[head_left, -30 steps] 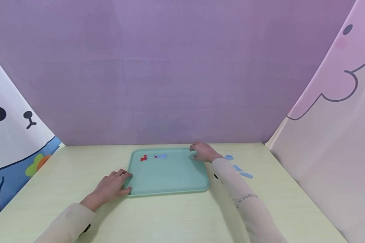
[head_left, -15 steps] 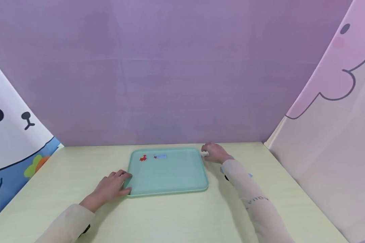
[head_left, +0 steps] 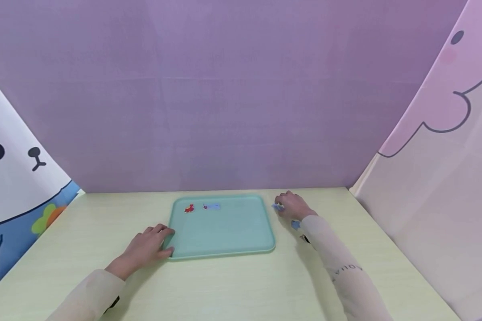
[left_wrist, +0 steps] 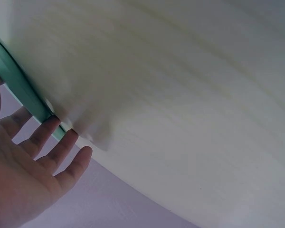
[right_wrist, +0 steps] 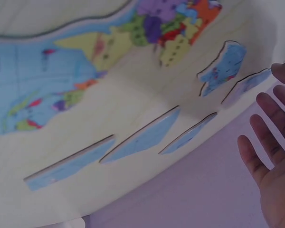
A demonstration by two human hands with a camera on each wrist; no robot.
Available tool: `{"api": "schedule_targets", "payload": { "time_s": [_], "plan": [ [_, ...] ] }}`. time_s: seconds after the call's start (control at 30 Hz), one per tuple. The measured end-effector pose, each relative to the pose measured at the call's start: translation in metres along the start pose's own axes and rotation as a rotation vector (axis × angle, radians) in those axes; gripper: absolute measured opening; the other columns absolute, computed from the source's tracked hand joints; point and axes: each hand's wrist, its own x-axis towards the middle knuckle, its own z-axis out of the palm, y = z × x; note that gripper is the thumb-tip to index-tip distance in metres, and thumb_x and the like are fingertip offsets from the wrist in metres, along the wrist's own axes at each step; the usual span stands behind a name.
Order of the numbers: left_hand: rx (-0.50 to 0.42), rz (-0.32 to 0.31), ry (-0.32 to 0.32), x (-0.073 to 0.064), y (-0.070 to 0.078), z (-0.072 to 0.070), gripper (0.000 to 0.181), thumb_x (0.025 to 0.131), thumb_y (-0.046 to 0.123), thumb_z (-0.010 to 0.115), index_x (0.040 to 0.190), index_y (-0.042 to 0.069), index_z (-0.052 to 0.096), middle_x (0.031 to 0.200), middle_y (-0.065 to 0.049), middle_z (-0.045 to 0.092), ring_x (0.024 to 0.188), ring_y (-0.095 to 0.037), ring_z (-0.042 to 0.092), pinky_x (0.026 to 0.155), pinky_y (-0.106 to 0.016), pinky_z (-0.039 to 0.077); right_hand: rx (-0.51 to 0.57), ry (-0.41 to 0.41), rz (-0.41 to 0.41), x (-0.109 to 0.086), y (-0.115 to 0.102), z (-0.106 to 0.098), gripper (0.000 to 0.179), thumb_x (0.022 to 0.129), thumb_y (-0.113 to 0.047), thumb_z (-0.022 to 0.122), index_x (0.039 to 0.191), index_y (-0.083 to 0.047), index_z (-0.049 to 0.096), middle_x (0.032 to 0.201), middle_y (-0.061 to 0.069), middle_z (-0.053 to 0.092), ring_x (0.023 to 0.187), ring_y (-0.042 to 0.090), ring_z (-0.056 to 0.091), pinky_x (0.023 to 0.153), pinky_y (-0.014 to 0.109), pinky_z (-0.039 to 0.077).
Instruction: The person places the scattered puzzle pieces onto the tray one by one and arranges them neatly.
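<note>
My left hand [head_left: 144, 247] rests at the near left corner of the green tray [head_left: 225, 232], fingers spread over its rim; the left wrist view shows the fingertips along that edge. Right of the tray, my right hand [head_left: 295, 206] holds a small blue map puzzle piece [head_left: 278, 207] at its fingertips, close to the table. Its other fingers stand loosely apart in the right wrist view. Beside it lies another blue puzzle piece [head_left: 295, 225]. Two small pieces lie in the tray near its far edge: a red one [head_left: 189, 208] and a pale blue one [head_left: 213, 207].
Larger colourful map pieces [right_wrist: 42, 85] lie on the table in the right wrist view, with several narrow blue pieces [right_wrist: 142, 135] beside them. A purple cloth [head_left: 241, 98] hangs behind the table [head_left: 209, 290]. Printed cloths flank both sides.
My right hand has moved from over the tray's far right corner to the table right of it; a blue piece now shows at its fingertips. My left hand has stayed put.
</note>
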Motion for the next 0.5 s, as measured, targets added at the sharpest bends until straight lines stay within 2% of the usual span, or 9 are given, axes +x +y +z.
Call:
{"api": "schedule_targets", "payload": {
  "time_s": [0.23, 0.5],
  "plan": [
    [-0.007, -0.002, -0.001, -0.0007, 0.0001, -0.0001, 0.046, 0.077, 0.035, 0.068, 0.114, 0.008, 0.060, 0.115, -0.012, 0.056, 0.096, -0.032, 0.054, 0.068, -0.047, 0.047, -0.039, -0.009, 0.029, -0.0022, 0.0051, 0.0049, 0.021, 0.079, -0.016, 0.066, 0.099, -0.011, 0.065, 0.095, 0.003, 0.064, 0.085, 0.021, 0.052, 0.075, 0.039, 0.046],
    [-0.016, -0.004, -0.001, -0.0013, 0.0013, -0.0019, 0.046, 0.078, 0.035, 0.068, 0.114, 0.008, 0.060, 0.115, -0.013, 0.056, 0.097, -0.032, 0.054, 0.070, -0.049, 0.047, -0.060, 0.001, 0.033, -0.0050, 0.0084, 0.0069, 0.021, 0.080, -0.017, 0.067, 0.099, -0.010, 0.066, 0.090, 0.002, 0.063, 0.084, 0.021, 0.052, 0.071, 0.039, 0.046]
  ]
}}
